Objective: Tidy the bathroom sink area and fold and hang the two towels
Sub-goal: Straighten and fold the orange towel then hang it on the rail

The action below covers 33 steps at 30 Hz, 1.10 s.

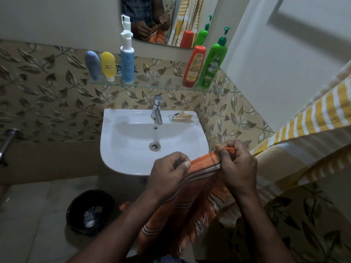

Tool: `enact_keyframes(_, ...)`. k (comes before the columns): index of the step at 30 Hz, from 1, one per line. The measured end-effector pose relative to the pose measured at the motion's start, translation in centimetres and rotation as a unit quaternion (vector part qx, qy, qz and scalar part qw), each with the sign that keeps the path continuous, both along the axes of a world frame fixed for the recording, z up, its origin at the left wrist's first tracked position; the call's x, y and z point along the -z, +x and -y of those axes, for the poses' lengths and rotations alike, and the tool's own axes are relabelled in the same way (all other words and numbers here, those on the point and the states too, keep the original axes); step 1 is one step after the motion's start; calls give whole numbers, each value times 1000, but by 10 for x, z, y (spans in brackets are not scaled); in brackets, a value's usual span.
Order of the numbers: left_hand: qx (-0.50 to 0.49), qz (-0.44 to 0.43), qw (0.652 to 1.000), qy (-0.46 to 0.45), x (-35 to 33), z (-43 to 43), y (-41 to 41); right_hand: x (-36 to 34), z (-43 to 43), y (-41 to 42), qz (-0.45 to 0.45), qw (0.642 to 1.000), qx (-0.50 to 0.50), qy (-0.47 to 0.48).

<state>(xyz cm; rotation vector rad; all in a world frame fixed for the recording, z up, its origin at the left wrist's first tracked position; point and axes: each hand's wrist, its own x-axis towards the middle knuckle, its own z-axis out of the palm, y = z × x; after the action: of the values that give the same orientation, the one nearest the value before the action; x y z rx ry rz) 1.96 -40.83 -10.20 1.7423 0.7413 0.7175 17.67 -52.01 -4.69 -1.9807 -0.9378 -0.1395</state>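
An orange towel point(191, 202) with dark and white stripes hangs in front of the white sink point(121, 149). My left hand point(169, 171) and my right hand point(237, 164) both pinch its top edge, close together, just past the sink's front right rim. The cloth drops down between my forearms, fringe showing at its side. A yellow and white striped towel point(311, 114) hangs draped along the right wall.
A glass shelf point(161, 86) above the tap point(157, 111) holds a blue tube, a yellow tube, a white pump bottle point(126, 61), a red bottle point(194, 65) and a green pump bottle point(212, 63). A small packet point(180, 117) lies on the sink ledge. A black bin point(89, 211) stands on the floor.
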Motion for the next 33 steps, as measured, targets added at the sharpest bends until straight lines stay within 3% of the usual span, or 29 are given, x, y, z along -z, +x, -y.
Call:
enact_keyframes(6,-52,4,998,-35,-1,-3,19,9,1,21,-37,999,-12,5)
enact_keyframes(14,-100,-70,992,18,9,3,27,16,12,28,-76,990,-108,-53)
enact_keyframes(18,-95,-81,991,50,7,9,31,17,12,19,-24,985,-159,-59)
enact_keyframes(25,-21,-37,998,52,2,12,28,33,2,14,-121,958,-226,-129)
enact_keyframes(28,12,-24,998,64,-3,5,23,35,0,10,-126,962,-218,-102)
enact_keyframes(33,-25,5,999,33,-1,2,16,35,-8,-1,-106,977,-175,-56)
